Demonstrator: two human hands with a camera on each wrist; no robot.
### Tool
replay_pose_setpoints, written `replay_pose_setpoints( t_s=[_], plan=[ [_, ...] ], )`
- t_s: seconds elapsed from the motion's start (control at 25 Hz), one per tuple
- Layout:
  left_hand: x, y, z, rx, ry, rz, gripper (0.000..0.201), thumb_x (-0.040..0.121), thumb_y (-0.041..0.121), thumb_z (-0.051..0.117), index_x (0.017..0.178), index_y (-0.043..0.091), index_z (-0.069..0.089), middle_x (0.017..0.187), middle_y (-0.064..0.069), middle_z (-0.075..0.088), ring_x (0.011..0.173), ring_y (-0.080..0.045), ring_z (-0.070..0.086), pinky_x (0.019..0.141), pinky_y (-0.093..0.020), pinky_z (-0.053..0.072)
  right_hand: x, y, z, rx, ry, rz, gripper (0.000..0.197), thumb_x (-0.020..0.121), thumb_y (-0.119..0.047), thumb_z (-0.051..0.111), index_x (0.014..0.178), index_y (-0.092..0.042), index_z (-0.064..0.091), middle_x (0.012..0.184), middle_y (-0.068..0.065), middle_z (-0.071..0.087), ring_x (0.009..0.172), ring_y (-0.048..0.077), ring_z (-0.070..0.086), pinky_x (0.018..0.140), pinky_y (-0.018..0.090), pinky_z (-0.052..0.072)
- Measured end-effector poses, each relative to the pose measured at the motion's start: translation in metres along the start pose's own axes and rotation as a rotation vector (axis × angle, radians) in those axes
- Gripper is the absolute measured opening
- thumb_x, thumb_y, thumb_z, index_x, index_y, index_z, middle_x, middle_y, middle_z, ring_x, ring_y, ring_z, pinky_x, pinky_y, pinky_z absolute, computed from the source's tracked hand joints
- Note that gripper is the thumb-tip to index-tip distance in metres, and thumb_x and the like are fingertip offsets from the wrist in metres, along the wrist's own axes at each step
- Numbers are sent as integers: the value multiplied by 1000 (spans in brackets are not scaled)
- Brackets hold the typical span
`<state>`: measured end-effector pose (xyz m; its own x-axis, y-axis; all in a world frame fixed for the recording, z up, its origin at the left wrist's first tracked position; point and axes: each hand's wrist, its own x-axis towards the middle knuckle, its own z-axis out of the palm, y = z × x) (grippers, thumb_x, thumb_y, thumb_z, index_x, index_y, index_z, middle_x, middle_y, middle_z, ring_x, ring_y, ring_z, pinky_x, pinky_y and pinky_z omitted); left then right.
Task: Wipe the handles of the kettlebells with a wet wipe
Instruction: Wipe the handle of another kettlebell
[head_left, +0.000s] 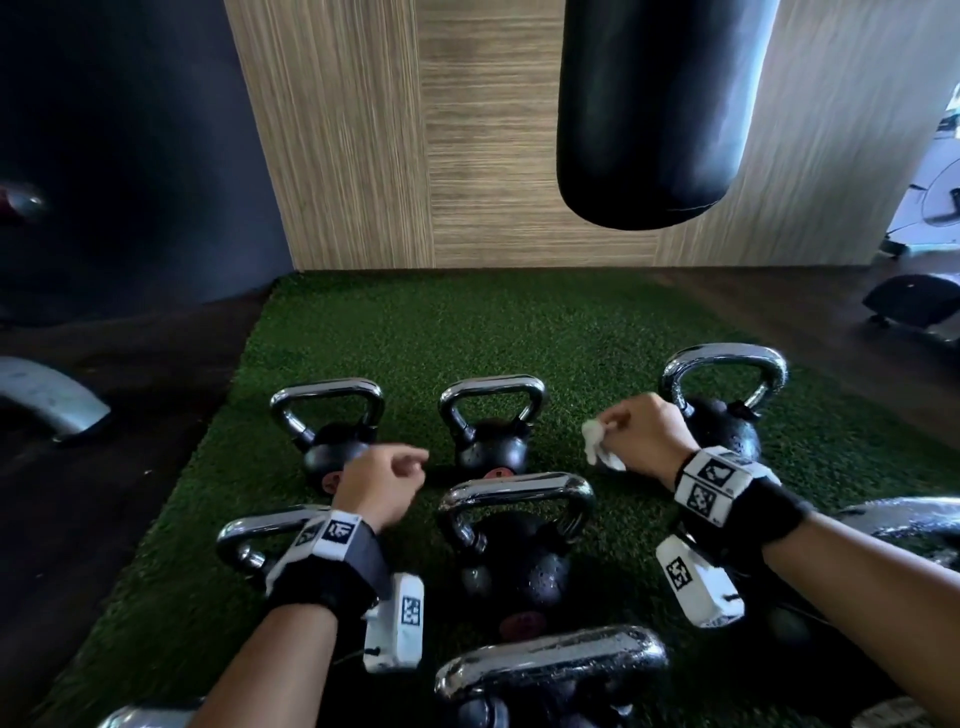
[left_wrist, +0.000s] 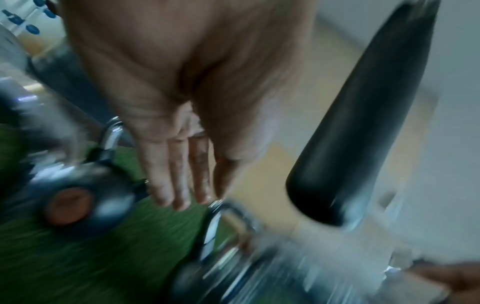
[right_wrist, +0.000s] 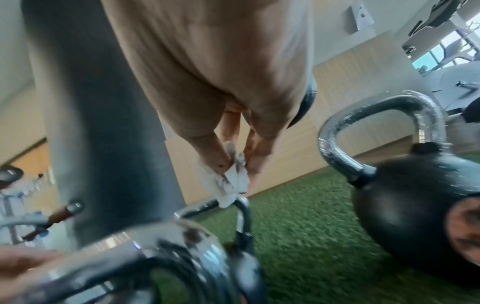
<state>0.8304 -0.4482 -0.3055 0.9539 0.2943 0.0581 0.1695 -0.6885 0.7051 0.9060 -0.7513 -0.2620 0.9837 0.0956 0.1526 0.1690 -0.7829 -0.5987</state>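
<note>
Several black kettlebells with chrome handles stand on green turf (head_left: 519, 322). My right hand (head_left: 608, 426) pinches a crumpled white wet wipe (head_left: 597, 444) in the air, between the back middle kettlebell (head_left: 491, 447) and the back right kettlebell (head_left: 724, 415). In the right wrist view, the fingertips (right_wrist: 221, 162) pinch the wipe (right_wrist: 233, 181) just above a chrome handle (right_wrist: 242, 207). My left hand (head_left: 415, 465) hovers with relaxed fingers over the back left kettlebell (head_left: 332, 452), holding nothing. Its fingers (left_wrist: 179, 185) look nearly straight in the blurred left wrist view. Below the hands stands a larger kettlebell (head_left: 519, 561).
A black punching bag (head_left: 654, 114) hangs above the turf's far edge, before a wood-panelled wall (head_left: 467, 156). Dark floor borders the turf on both sides, with grey gym equipment at the left (head_left: 47, 395) and right (head_left: 914, 301). More kettlebell handles (head_left: 550, 665) crowd the near edge.
</note>
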Motion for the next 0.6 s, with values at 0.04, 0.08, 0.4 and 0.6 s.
replay_pose_setpoints(
  t_s=[0.04,0.08,0.4,0.6],
  plan=[
    [3,16,-11,-168,52,21,19,92,23,71,111,26,76,97,8,78,87,-9,72,82,-22,55,-1,-14,-4,95,0,-58,18,76,-20,78,66,-35,75,68,-11,73,64,3,66,47,8,41],
    [4,33,-19,-374,24,30,18,94,26,70,111,23,76,97,8,78,86,-9,74,81,-24,59,-4,-29,-5,179,-18,-128,14,75,-21,80,74,-35,78,72,-12,75,69,3,68,53,11,45],
    [-12,99,-29,-895,-410,39,18,90,24,66,90,15,81,85,-8,72,76,-17,70,81,-33,60,-31,-91,1,360,97,-406,29,71,-28,84,83,-20,59,77,-7,70,69,3,63,61,17,45],
    [-15,92,-21,-871,-486,38,24,74,20,73,94,9,78,86,-8,77,68,-12,72,68,-26,62,-30,-74,-1,210,115,-410,41,58,-45,85,73,-26,52,86,-5,53,70,4,47,58,16,33]
  ],
)
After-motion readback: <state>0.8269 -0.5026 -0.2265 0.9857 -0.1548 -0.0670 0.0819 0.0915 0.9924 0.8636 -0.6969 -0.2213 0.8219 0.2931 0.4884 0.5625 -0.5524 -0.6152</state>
